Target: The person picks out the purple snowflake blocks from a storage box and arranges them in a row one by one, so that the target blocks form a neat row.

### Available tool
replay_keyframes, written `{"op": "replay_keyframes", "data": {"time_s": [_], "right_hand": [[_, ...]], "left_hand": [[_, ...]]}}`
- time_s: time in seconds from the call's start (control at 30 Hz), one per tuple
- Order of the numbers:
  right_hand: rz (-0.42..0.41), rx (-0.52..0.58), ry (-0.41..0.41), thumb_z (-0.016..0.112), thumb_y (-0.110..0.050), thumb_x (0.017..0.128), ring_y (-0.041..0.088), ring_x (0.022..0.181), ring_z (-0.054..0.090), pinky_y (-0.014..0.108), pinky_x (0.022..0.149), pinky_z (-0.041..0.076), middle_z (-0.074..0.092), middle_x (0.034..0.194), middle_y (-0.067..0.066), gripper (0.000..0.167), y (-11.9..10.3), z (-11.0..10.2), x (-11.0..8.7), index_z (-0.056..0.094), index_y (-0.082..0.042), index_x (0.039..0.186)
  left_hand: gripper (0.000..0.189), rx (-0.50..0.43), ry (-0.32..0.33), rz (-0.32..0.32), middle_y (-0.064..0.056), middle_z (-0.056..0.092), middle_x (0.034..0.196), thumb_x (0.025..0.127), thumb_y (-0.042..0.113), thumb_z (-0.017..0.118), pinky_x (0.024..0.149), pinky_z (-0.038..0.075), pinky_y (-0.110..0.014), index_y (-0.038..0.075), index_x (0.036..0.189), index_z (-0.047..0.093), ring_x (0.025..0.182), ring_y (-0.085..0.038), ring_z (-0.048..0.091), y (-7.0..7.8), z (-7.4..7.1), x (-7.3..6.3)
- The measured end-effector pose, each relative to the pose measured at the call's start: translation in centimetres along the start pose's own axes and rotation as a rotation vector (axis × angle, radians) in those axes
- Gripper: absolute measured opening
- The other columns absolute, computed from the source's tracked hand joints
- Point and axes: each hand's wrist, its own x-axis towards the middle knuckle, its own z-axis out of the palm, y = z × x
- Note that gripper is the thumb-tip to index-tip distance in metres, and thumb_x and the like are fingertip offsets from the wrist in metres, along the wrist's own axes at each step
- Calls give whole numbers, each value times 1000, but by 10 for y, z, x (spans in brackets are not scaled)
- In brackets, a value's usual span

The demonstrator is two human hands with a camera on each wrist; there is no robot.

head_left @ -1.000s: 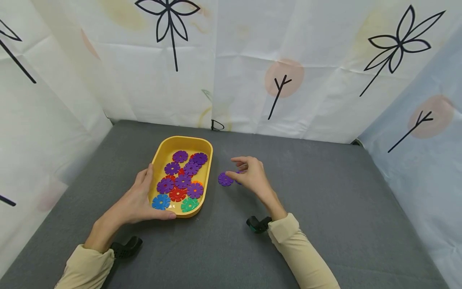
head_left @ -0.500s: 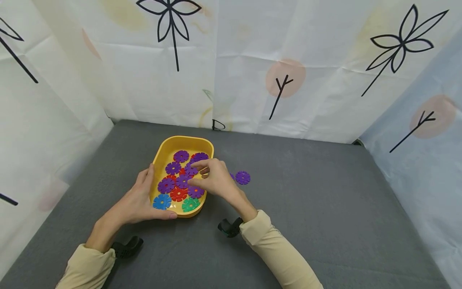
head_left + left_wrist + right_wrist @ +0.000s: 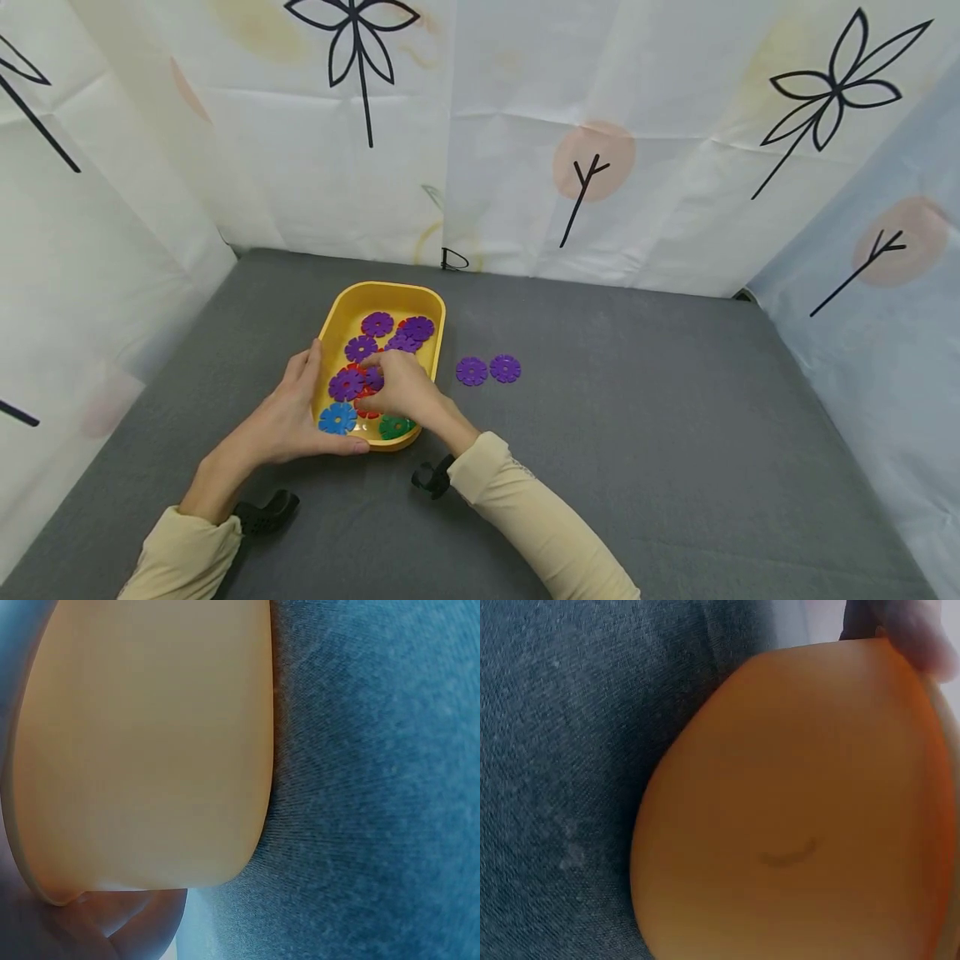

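In the head view, a yellow tray (image 3: 384,292) holds several flower-shaped plastic discs in purple, red, blue and green. My left hand (image 3: 281,417) grips the tray at its near left corner, fingers along the left wall and thumb across the near rim. Inside the tray my right hand (image 3: 408,390) reaches over the discs, thumb and fingers apart around a purple disc (image 3: 373,379). Whether the fingertips touch it I cannot tell. A blue disc (image 3: 337,418) and a partly covered green disc (image 3: 395,427) lie near the front. The left wrist view shows the tray's outer wall (image 3: 142,750).
Two purple discs lie side by side on the grey cloth right of the tray, a left one (image 3: 471,371) and a right one (image 3: 506,368). A white patterned curtain (image 3: 510,167) hangs behind the table.
My right hand has moved left from the two purple discs on the cloth into the tray, bringing both discs into full view. The left hand keeps its hold on the tray.
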Motion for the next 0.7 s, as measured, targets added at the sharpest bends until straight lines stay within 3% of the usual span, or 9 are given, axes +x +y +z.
{"op": "replay_keyframes", "data": {"time_s": [0.1,0.3,0.43,0.57,0.7], "right_hand": [[-13,16,-23,83,-11,85,25,122,64,27,98,57,69,134,9,51,3,0,2,67,-7,134],[-52,51,-73,80,2,82,23,116,66,20,85,59,71,129,9,47,10,-2,7,72,-10,127],[-44,1,-77,84,1,78,21,107,63,18,77,58,72,127,6,49,9,-1,6,74,-10,125],[-12,-99,-75,89,-3,74,17,112,58,28,101,51,72,126,1,52,5,1,6,75,-16,123],[11,-227,-38,90,-10,76,16,118,55,34,111,43,71,121,-1,48,2,6,6,77,-19,121]], "left_hand": [[151,1,-1,0,-30,15,158,68,63,87,102,50,-64,1,161,-15,130,-45,43,0,0,0],[151,8,-10,-9,-30,15,159,68,63,87,103,49,-65,1,161,-15,130,-46,44,1,0,1],[151,8,-16,-16,-30,14,159,68,63,87,103,48,-66,2,161,-15,130,-47,43,2,-1,2],[151,5,-14,-20,-30,14,159,68,63,86,104,48,-66,2,161,-15,131,-47,42,2,-1,2],[151,3,-16,-25,-30,14,159,68,64,86,105,47,-67,3,161,-16,132,-47,41,2,-1,1]]}}
